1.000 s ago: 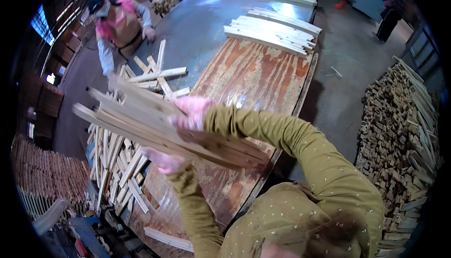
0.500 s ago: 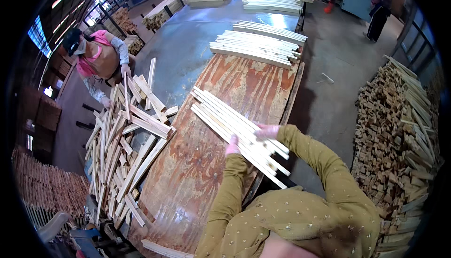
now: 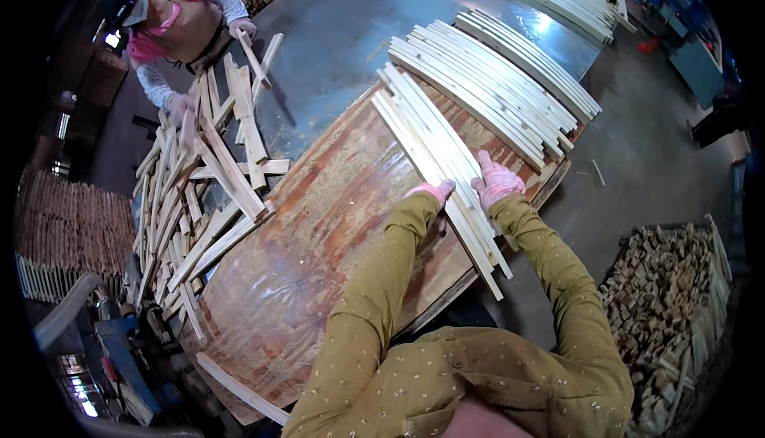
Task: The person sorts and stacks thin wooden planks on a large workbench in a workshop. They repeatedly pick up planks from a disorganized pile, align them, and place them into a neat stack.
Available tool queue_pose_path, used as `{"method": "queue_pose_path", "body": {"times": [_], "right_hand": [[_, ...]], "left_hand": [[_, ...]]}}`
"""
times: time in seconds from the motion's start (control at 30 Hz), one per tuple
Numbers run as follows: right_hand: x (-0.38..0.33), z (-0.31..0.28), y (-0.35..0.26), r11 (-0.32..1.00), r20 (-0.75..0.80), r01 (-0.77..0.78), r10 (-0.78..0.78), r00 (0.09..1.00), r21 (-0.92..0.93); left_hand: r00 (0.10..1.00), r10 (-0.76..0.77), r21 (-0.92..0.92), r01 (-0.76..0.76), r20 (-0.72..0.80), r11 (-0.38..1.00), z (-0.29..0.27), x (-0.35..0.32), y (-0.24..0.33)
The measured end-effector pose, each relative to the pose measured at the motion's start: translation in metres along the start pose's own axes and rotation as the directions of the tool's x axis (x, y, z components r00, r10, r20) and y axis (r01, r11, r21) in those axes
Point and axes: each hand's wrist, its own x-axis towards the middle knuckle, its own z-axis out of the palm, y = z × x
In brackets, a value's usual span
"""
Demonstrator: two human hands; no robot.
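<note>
A bundle of pale wooden strips (image 3: 426, 137) lies slanted over the table, its near ends jutting past the table's edge. My left hand (image 3: 433, 192), in a pink glove, grips the bundle's left side. On the opposite side my right hand (image 3: 499, 182), gloved likewise, presses against the strips with its thumb pointing up; its lower fingers are partly hidden. Just beyond the bundle, neat rows of similar strips (image 3: 482, 83) lie side by side on the table, close to the bundle's far end.
The brown plywood table top (image 3: 319, 255) joins a grey metal surface (image 3: 343, 23). At the left lies a jumbled heap of wood pieces (image 3: 211, 191), where a co-worker (image 3: 179, 19) holds a stick. A big stack of wood (image 3: 661, 302) stands on the floor at right.
My hands and the bundle have moved forward, closer to the laid rows. The strips sit tighter together. My view has shifted, and the co-worker's hand with the stick has moved.
</note>
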Motion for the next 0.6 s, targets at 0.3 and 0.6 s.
{"method": "queue_pose_path", "body": {"times": [0.3,0.6], "right_hand": [[-0.033,-0.029,0.078,0.893,-0.643,0.431,-0.257,0.721,0.127],[-0.079,0.048,0.097,0.651,-0.072,-0.505,0.650,0.757,0.567]], "left_hand": [[0.949,-0.105,-0.226,0.037,-0.298,0.973,0.028,0.074,0.076],[0.900,0.285,-0.433,-0.412,-0.329,0.802,0.042,0.074,0.045]]}}
